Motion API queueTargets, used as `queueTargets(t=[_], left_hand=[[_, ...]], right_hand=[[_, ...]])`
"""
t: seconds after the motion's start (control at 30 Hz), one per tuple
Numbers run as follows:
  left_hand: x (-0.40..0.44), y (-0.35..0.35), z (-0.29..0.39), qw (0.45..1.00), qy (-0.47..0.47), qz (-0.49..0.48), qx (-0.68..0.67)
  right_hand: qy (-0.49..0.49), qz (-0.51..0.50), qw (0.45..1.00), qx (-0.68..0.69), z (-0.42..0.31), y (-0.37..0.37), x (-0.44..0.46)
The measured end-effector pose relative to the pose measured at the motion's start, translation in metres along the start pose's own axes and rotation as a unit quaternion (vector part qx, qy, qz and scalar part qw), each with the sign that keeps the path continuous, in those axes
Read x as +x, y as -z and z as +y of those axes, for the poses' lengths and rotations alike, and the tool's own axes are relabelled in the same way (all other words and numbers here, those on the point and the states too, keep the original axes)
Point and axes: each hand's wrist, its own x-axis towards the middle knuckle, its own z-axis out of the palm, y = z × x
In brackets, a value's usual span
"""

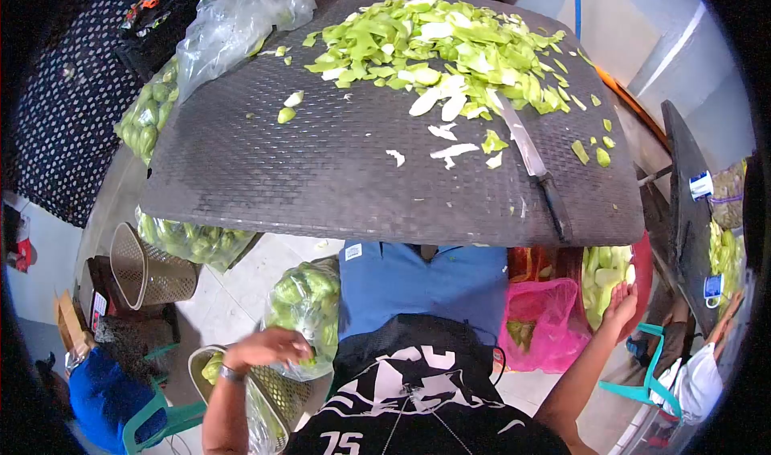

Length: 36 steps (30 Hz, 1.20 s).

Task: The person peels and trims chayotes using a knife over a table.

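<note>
My left hand point(269, 348), a band at its wrist, hovers with fingers loosely stretched, between a plastic bag of green vegetables point(303, 302) that look like chayote and a tan lattice basket point(283, 391). I make out nothing held in it. My right hand point(621, 304) is at the red basin point(642, 282), fingers extended beside peeled pale-green vegetables point(604, 277). A pale piece shows at its fingertips, apparently not gripped. On the dark woven-pattern tabletop point(321, 174) lie a heap of green peelings point(450, 45) and a knife point(530, 154) with a black handle.
A clear plastic bag point(233, 29) lies at the table's back left. A pink bag point(542, 318) sits beside the basin. Another tan basket point(152, 266) stands at left. People sit at both sides, one in blue point(108, 399), one in white point(699, 383), near green stools.
</note>
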Motion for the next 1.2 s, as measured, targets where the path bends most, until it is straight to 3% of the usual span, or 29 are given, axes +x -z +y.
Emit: queueTargets(t=[0.03, 0.07, 0.1, 0.13, 0.17, 0.2, 0.23, 0.27, 0.37, 0.4, 0.5, 0.53, 0.6, 0.63, 0.67, 0.77, 0.8, 0.83, 0.9, 0.93, 1.03, 1.13, 1.2], left_hand=[[0.009, -0.009, -0.034, 0.995, -0.024, -0.056, -0.075], [0.023, -0.021, -0.062, 0.996, 0.024, -0.078, -0.043], [0.033, -0.04, -0.08, 0.986, 0.067, -0.049, -0.143], [0.049, -0.047, -0.126, 0.997, -0.053, -0.013, -0.054], [0.061, -0.051, -0.153, 0.994, -0.096, 0.03, 0.049], [0.074, -0.055, -0.179, 0.976, -0.13, 0.082, 0.153], [0.08, -0.062, -0.186, 0.95, -0.085, 0.137, 0.266], [0.084, -0.072, -0.189, 0.908, -0.038, 0.188, 0.372], [0.102, -0.094, -0.178, 0.862, 0.067, 0.333, 0.375], [0.104, -0.094, -0.174, 0.812, 0.023, 0.351, 0.465], [0.086, -0.098, -0.096, 0.77, -0.07, 0.444, 0.452], [0.086, -0.095, -0.097, 0.764, -0.11, 0.448, 0.451], [0.095, -0.074, -0.148, 0.927, -0.073, 0.311, 0.196], [0.1, -0.069, -0.167, 0.97, -0.053, 0.23, 0.058], [0.098, -0.071, -0.172, 0.938, -0.037, 0.171, -0.298], [0.092, -0.066, -0.208, 0.891, 0.009, 0.06, -0.449], [0.101, -0.064, -0.226, 0.975, -0.051, 0.082, -0.199], [0.104, -0.063, -0.217, 0.984, -0.094, 0.136, 0.066], [0.125, -0.085, -0.178, 0.903, 0.097, 0.31, 0.281], [0.138, -0.091, -0.174, 0.858, 0.074, 0.386, 0.33], [0.151, -0.089, -0.149, 0.857, 0.135, 0.347, 0.356], [0.212, -0.058, -0.266, 0.849, 0.064, 0.279, 0.445], [0.212, -0.053, -0.273, 0.855, 0.04, 0.263, 0.446]], right_hand=[[0.024, -0.009, 0.999, -0.025, -0.006, -0.01, -0.023], [0.052, -0.02, 0.997, -0.047, -0.016, -0.026, -0.048], [0.082, -0.034, 0.994, -0.063, -0.023, -0.046, -0.064], [0.118, -0.063, 0.989, -0.07, -0.028, -0.054, -0.072], [0.141, -0.085, 0.982, -0.088, -0.027, -0.058, -0.072], [0.166, -0.107, 0.975, -0.102, -0.027, -0.066, -0.07], [0.189, -0.126, 0.966, -0.12, -0.027, -0.07, -0.07], [0.21, -0.129, 0.963, -0.112, -0.029, -0.083, -0.087], [0.261, -0.143, 0.943, -0.146, -0.039, -0.115, -0.135], [0.269, -0.15, 0.938, -0.16, -0.043, -0.126, -0.154], [0.327, -0.188, 0.903, -0.207, -0.043, -0.148, -0.193], [0.305, -0.2, 0.91, -0.196, -0.043, -0.157, -0.208], [0.288, -0.23, 0.913, -0.175, -0.04, -0.172, -0.231], [0.281, -0.246, 0.913, -0.163, -0.039, -0.182, -0.239], [0.271, -0.248, 0.917, -0.153, -0.037, -0.191, -0.247], [0.282, -0.296, 0.901, -0.143, -0.03, -0.211, -0.252], [0.269, -0.307, 0.902, -0.139, -0.029, -0.217, -0.255], [0.271, -0.307, 0.9, -0.146, -0.028, -0.222, -0.256], [0.277, -0.307, 0.897, -0.156, -0.024, -0.233, -0.257], [0.282, -0.306, 0.895, -0.16, -0.024, -0.236, -0.259], [0.3, -0.31, 0.887, -0.163, -0.025, -0.243, -0.26], [0.307, -0.32, 0.882, -0.158, -0.018, -0.244, -0.253], [0.294, -0.313, 0.889, -0.161, -0.019, -0.242, -0.258]])
